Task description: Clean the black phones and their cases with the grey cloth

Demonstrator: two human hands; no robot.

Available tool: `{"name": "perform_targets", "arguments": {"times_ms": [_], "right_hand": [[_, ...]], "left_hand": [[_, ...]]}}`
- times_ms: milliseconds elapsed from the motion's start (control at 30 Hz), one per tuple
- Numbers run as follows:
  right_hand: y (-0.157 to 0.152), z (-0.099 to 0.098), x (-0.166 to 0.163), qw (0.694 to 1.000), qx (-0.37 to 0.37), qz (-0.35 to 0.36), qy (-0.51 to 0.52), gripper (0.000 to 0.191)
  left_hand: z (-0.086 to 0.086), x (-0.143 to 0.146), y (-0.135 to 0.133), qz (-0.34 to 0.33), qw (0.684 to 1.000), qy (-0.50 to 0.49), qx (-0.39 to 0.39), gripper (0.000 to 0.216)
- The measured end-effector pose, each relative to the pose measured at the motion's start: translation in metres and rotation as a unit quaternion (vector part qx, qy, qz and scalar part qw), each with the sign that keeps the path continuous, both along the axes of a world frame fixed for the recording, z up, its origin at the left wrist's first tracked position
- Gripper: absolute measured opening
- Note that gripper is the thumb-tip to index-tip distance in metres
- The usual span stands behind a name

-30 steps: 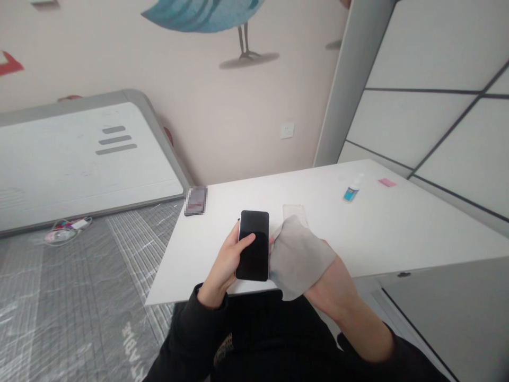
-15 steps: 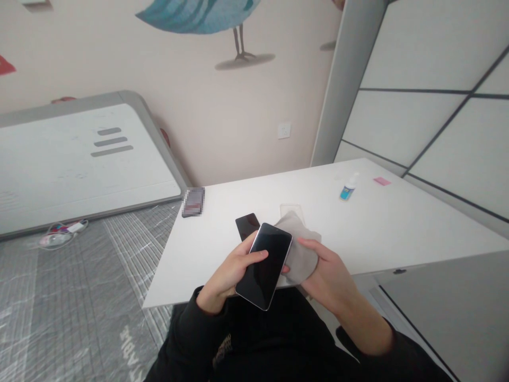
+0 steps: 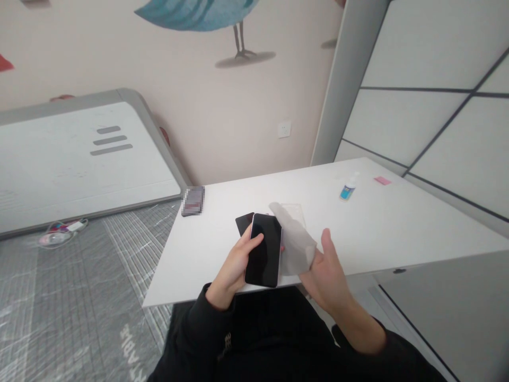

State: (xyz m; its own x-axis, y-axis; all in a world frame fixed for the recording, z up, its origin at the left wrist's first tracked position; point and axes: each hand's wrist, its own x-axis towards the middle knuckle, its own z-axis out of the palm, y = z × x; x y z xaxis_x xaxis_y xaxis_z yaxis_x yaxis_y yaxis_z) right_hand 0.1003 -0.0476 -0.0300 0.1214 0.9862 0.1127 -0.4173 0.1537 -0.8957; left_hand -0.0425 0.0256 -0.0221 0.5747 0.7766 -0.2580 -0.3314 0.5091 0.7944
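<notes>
My left hand (image 3: 235, 262) is closed round a black smartphone (image 3: 263, 249), screen up, held over the near edge of the white table (image 3: 382, 228). My right hand (image 3: 328, 273) holds a grey cleaning cloth (image 3: 292, 241) just right of the phone, thumb raised. A second dark flat item (image 3: 243, 223) lies on the table behind the phone. A clear phone case (image 3: 295, 209) lies behind the cloth, partly hidden.
A small spray bottle with a blue label (image 3: 348, 190) and a pink slip (image 3: 382, 180) sit at the far right of the table. A blurred dark object (image 3: 193, 200) rests at the far left corner. A white-and-grey panel (image 3: 79, 159) lies on the floor at left.
The phone tilted to the right and then came back upright in my left hand. The cloth moved from beside the phone to under it and out to its right. A dark item behind came into view.
</notes>
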Motion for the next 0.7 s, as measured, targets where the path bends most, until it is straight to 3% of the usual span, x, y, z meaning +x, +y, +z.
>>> {"name": "perform_targets", "arguments": {"times_ms": [100, 233, 300, 367, 433, 500, 700], "right_hand": [[0.005, -0.018, -0.003, 0.966, 0.068, -0.041, -0.246, 0.078], [0.012, -0.026, -0.008, 0.855, 0.124, -0.053, -0.501, 0.093], [0.015, -0.024, -0.012, 0.785, 0.142, -0.059, -0.6, 0.102], [0.017, -0.021, -0.017, 0.748, 0.156, -0.053, -0.643, 0.104], [0.016, -0.02, -0.022, 0.728, 0.175, -0.041, -0.662, 0.101], [0.011, -0.022, -0.025, 0.718, 0.2, -0.024, -0.667, 0.1], [-0.009, -0.031, -0.019, 0.717, 0.218, 0.018, -0.662, 0.101]], "left_hand": [[-0.002, 0.007, -0.004, -0.007, 0.994, -0.048, -0.093, 0.047], [-0.002, 0.017, -0.005, -0.024, 0.984, -0.101, -0.145, 0.057], [-0.004, 0.021, -0.004, 0.02, 0.985, -0.105, -0.139, 0.057], [-0.006, 0.023, -0.002, 0.078, 0.982, -0.1, -0.138, 0.054], [-0.006, 0.021, 0.0, 0.103, 0.978, -0.11, -0.144, 0.054], [-0.003, 0.017, 0.004, 0.086, 0.976, -0.133, -0.149, 0.057], [0.011, 0.001, 0.008, 0.054, 0.981, -0.149, -0.109, 0.064]]}}
